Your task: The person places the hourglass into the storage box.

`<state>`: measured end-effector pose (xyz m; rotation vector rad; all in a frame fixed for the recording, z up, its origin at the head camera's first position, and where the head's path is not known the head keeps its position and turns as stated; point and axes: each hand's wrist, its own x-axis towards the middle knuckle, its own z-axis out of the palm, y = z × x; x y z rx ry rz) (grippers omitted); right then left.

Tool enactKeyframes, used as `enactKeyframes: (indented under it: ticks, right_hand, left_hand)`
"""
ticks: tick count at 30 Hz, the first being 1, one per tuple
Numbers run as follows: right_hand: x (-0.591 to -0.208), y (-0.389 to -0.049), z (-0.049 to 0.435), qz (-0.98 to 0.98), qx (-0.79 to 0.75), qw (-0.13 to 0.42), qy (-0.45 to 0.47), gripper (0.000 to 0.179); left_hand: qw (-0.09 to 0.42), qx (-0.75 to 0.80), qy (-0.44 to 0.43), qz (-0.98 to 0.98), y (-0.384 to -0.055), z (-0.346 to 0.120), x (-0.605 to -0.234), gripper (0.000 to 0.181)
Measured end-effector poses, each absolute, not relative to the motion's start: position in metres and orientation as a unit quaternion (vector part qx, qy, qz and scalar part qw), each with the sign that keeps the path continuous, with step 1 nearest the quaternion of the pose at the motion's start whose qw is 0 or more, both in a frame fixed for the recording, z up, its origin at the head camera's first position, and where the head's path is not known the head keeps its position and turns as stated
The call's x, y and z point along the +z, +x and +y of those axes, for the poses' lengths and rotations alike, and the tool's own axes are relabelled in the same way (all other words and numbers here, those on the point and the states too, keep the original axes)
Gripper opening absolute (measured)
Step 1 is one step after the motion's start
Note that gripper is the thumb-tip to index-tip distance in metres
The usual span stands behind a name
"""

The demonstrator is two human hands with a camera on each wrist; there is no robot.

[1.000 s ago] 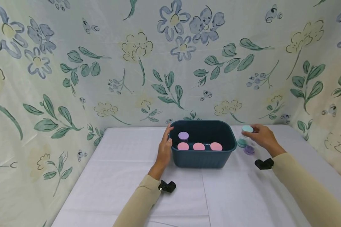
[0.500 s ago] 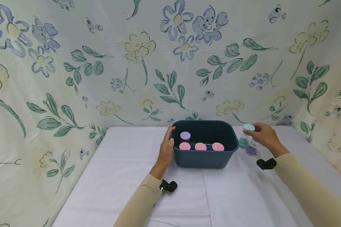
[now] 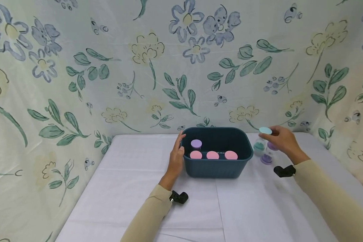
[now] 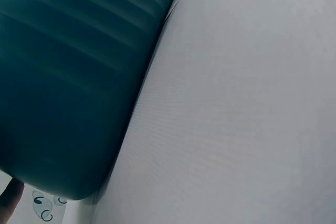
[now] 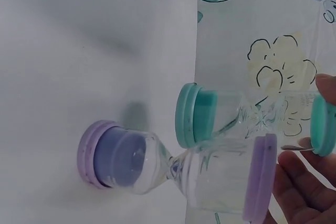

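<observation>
My right hand [image 3: 285,143] pinches the top cap of a sand timer [image 3: 265,130] with light teal caps. In the right wrist view its teal sand [image 5: 205,115] lies in the lower bulb, and its base hangs higher than that of a purple-capped sand timer [image 5: 121,157], which stands upright beside it on the table. My left hand [image 3: 176,159] rests against the left end of a dark teal plastic bin [image 3: 214,169], fingers fairly straight along its side. In the left wrist view a fingertip [image 4: 11,195] shows at the bin's edge.
Inside the bin, a purple-capped timer [image 3: 196,144] stands at the back left, with pink caps [image 3: 212,155] in a row along the front wall. White cloth [image 3: 133,188] covers the table. A floral curtain [image 3: 124,84] rises directly behind and at both sides.
My right hand has raised the teal sand timer a little beside the purple one. The left hand and the bin hold their places; the head view shifts slightly.
</observation>
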<state>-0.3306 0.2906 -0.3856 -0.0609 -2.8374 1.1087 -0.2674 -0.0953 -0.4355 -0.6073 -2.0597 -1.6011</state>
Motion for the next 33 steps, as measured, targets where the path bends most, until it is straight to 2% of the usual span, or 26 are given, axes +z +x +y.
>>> enactKeyframes:
  ticks: [22,33]
  right_hand:
    - [-0.36,-0.324,0.283,-0.928,0.363,0.082,0.001,0.088]
    - [-0.343,-0.315,0.271,-0.92,0.377,0.108,0.015,0.082]
  left_hand:
    - [0.225,-0.583,-0.222,-0.749,-0.267,-0.094,-0.436,0.055]
    - [0.226,-0.582,-0.221,-0.749,-0.267,-0.095,-0.435,0.056]
